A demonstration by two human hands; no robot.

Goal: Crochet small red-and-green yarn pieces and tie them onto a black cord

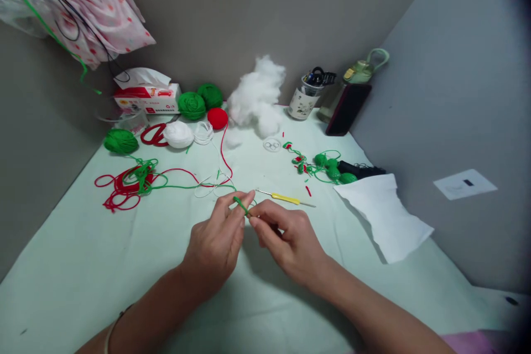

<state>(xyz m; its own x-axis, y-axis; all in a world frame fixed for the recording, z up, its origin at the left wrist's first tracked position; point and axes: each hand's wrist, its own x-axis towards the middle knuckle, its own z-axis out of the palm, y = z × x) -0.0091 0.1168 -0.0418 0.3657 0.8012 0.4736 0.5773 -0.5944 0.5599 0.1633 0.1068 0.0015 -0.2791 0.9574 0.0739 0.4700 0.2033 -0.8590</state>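
Observation:
Green yarn (241, 206) is stretched over the fingers of my left hand (217, 238), which is closed on it. The thumb and forefinger of my right hand (290, 235) pinch the yarn's end part close to the left fingertips. From my left hand the strand runs left to a loose tangle of green yarn (143, 175) lying on red yarn (124, 181). Just beyond my right hand lies a crochet hook (285, 198) with a yellow grip, touched by neither hand. My fingers partly hide the yarn between them.
Behind are green yarn balls (192, 105), a red ball (218, 118), a white ball (178, 134), red-handled scissors (154, 135), a tissue box (147, 98) and white stuffing (257, 97). To the right are small green-and-red crocheted pieces (299, 160), a pen cup (305, 100), a phone (348, 109) and white paper (385, 215).

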